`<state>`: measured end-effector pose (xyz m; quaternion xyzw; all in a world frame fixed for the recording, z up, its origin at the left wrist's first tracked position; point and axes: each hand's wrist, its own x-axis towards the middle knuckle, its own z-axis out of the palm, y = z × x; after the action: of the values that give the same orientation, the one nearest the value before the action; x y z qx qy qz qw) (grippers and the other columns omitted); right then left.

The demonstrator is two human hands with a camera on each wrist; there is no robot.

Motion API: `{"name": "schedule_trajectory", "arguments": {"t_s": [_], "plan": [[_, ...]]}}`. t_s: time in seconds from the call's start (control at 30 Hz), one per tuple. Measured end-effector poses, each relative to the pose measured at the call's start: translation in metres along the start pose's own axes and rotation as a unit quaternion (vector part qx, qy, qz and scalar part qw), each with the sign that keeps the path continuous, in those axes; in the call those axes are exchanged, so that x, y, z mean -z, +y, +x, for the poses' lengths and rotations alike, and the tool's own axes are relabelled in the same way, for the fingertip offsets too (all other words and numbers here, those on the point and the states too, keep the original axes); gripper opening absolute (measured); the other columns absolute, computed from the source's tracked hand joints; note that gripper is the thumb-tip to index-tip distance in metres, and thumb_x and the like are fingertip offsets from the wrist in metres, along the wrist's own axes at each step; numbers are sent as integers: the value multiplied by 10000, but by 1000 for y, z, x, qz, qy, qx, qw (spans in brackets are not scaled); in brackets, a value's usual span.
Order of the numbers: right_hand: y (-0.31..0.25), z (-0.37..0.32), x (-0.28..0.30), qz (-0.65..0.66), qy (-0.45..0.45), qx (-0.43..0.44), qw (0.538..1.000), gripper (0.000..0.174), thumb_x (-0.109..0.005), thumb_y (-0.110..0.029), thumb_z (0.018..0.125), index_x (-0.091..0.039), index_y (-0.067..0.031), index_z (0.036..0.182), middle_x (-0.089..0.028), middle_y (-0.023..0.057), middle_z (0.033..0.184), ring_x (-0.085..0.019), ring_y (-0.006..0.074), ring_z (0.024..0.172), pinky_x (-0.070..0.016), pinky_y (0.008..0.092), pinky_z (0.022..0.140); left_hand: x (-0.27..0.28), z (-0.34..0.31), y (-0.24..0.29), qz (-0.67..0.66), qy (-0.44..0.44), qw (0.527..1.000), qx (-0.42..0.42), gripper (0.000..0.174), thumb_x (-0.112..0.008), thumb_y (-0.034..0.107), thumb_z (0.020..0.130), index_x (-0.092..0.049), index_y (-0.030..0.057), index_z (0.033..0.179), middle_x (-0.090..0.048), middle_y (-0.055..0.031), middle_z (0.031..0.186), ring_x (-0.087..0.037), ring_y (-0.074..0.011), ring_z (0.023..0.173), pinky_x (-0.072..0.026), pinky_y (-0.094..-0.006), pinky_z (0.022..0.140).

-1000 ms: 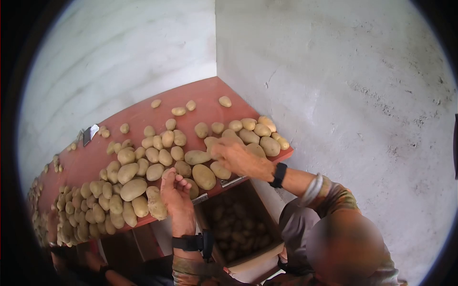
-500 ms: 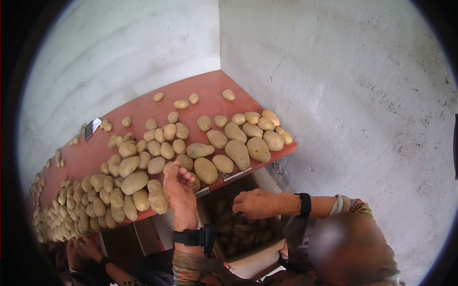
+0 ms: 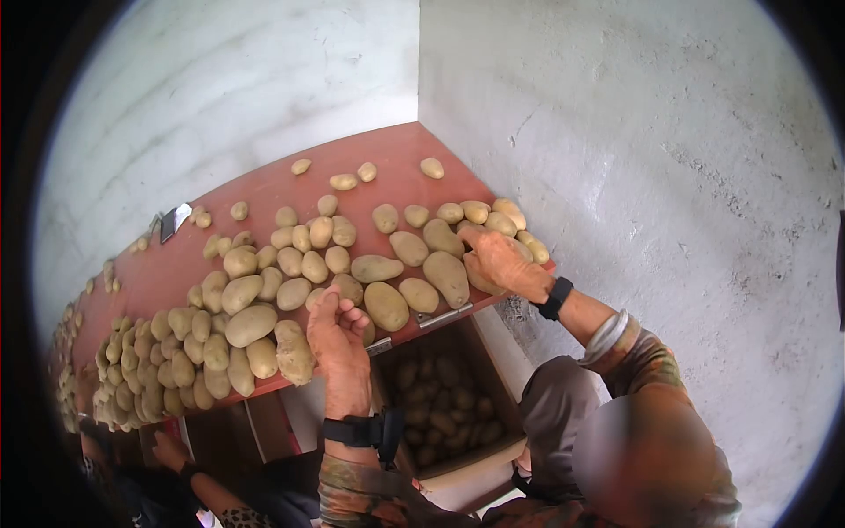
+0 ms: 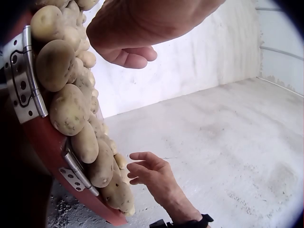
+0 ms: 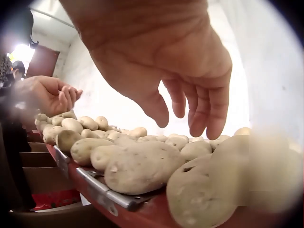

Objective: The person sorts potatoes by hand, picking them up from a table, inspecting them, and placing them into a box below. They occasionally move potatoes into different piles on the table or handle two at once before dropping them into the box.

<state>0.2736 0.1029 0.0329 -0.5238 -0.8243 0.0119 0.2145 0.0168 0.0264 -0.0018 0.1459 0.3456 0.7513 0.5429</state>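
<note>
Many pale brown potatoes (image 3: 385, 306) cover a red tabletop (image 3: 396, 158). My right hand (image 3: 502, 261) is over the larger potatoes at the table's right end. In the right wrist view this hand (image 5: 161, 61) has its fingers spread and pointing down just above the potatoes (image 5: 145, 166), with nothing in its grasp. My left hand (image 3: 341, 352) is held at the front edge beside a long knobbly potato (image 3: 294, 352). Its fingers curl loosely, and the left wrist view shows nothing in that hand (image 4: 147, 23).
Below the front edge stands a cardboard box (image 3: 480, 462) with potatoes inside. Metal hinges (image 3: 444, 316) sit along the edge. Another person's hand (image 3: 170, 451) is at the lower left. A phone (image 3: 167, 226) lies at the back left; a wall (image 3: 634, 158) borders the right.
My right hand went from the potatoes down over the box with curled fingers, then came back up to potatoes farther right. My left hand has stayed at the front edge.
</note>
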Motion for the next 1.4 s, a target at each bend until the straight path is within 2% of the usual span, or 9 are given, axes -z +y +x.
{"name": "schedule_trajectory", "arguments": {"t_s": [0.23,0.47,0.53,0.67,0.87,0.97,1.07,1.13,1.4], "plan": [[28,32,-43,-116,2,85,990,274,-632,-93,768,-511,-14,1000,-623,202,810,-614,362,817,-488,440,745,-1,0,1,6,8,1000,1,204,-559,161,890,-583,27,1042,-573,-18,723,-548,-112,584,-485,-238,512],[14,60,-34,-143,-88,38,985,157,-578,-95,769,-613,-26,905,-652,183,831,-641,353,787,-499,431,726,-3,-3,4,11,15,1000,-2,198,-550,144,892,-579,26,1048,-572,-19,716,-542,-107,580,-478,-238,506],[2,71,-31,-245,-63,41,967,187,-610,-163,788,-586,-30,917,-632,166,723,-631,358,726,-511,429,659,-3,-2,4,0,17,1000,4,192,-552,137,890,-580,25,1044,-575,-21,708,-541,-108,569,-476,-237,500],[-13,103,-22,-135,-54,88,985,179,-600,-137,784,-582,-24,922,-638,173,723,-632,375,711,-514,434,632,-3,-2,5,-6,27,1000,2,180,-560,130,885,-587,27,1030,-577,-22,700,-542,-109,560,-474,-236,495],[-69,145,-37,-38,-56,93,993,181,-538,-75,805,-580,1,964,-642,219,820,-631,388,823,-508,447,704,-3,1,3,-4,31,999,10,160,-566,134,884,-597,33,1004,-575,-17,688,-545,-104,554,-474,-233,490],[-98,160,-43,6,-7,181,983,178,-527,-67,818,-574,2,974,-640,214,865,-628,382,854,-509,448,716,-3,2,2,-1,32,999,12,159,-559,136,889,-592,34,1006,-577,-13,688,-549,-99,555,-477,-229,489],[-125,177,-57,35,-140,93,985,364,-571,-73,805,-514,-18,1160,-588,208,1072,-564,354,1024,-476,450,836,-4,1,2,-3,29,999,12,159,-552,138,893,-586,35,1009,-579,-12,690,-552,-95,561,-477,-228,494],[-136,184,-79,-47,-61,184,980,357,-534,-58,824,-515,-29,1179,-548,186,1155,-516,356,1093,-443,445,904,-4,0,4,-10,30,999,19,158,-549,137,895,-587,35,1008,-579,-11,690,-553,-96,569,-477,-231,501],[-145,207,-148,-133,-66,220,964,311,-560,-84,813,-577,-77,1123,-540,163,1173,-499,333,1138,-414,417,942,3,1,11,-21,40,999,16,148,-556,138,894,-602,41,996,-584,-7,687,-552,-97,572,-476,-239,507]]}}
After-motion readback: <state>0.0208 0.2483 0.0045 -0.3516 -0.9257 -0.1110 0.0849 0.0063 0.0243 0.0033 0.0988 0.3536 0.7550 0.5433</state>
